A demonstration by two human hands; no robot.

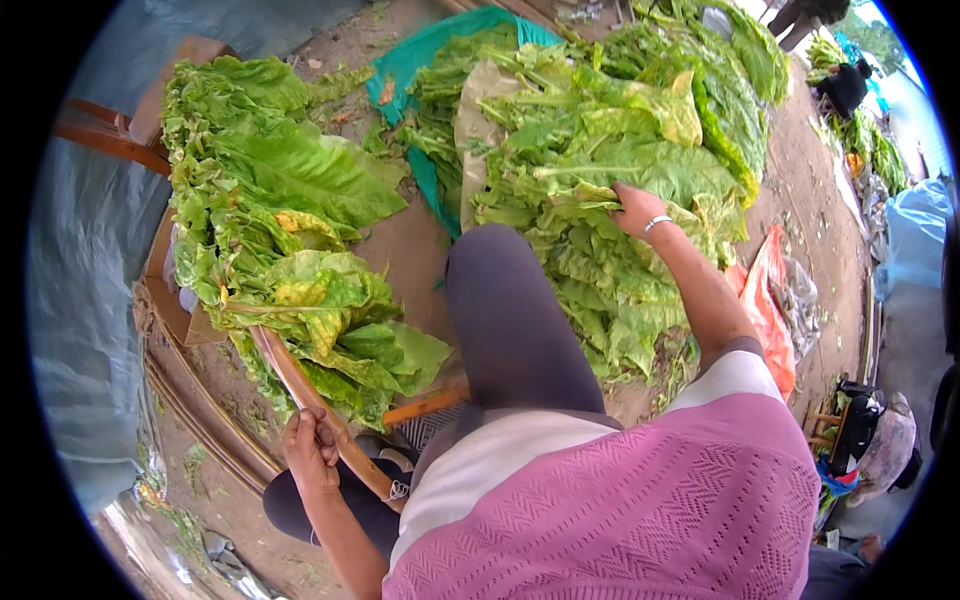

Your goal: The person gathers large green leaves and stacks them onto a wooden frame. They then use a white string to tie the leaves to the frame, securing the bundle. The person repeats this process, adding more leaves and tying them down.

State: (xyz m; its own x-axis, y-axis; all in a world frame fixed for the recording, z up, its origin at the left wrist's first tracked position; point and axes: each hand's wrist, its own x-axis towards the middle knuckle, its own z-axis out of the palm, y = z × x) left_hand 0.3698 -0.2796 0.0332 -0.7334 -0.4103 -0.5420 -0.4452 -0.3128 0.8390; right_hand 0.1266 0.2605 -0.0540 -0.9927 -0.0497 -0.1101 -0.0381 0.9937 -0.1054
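Note:
Large green and yellowing leaves, which look like tobacco leaves [315,169], hang in a dense row along a wooden stick [281,360] at the left. The stick's near end rests by my lap, with white string [397,491] wound on it. My left hand [311,450] is beside the stick, its fingertips pinched together; anything thin between them cannot be made out. At the right, my right hand [637,210] grips leaf stems on top of a big heap of similar leaves [615,262]. A bracelet circles that wrist.
Teal sheeting [405,67] lies under the heap's far left edge. A cardboard box [169,285] and a wooden support [112,139] stand beneath the hanging leaves. An orange plastic bag [765,307] lies right of the heap. Another person [844,88] is at the far right among more leaves.

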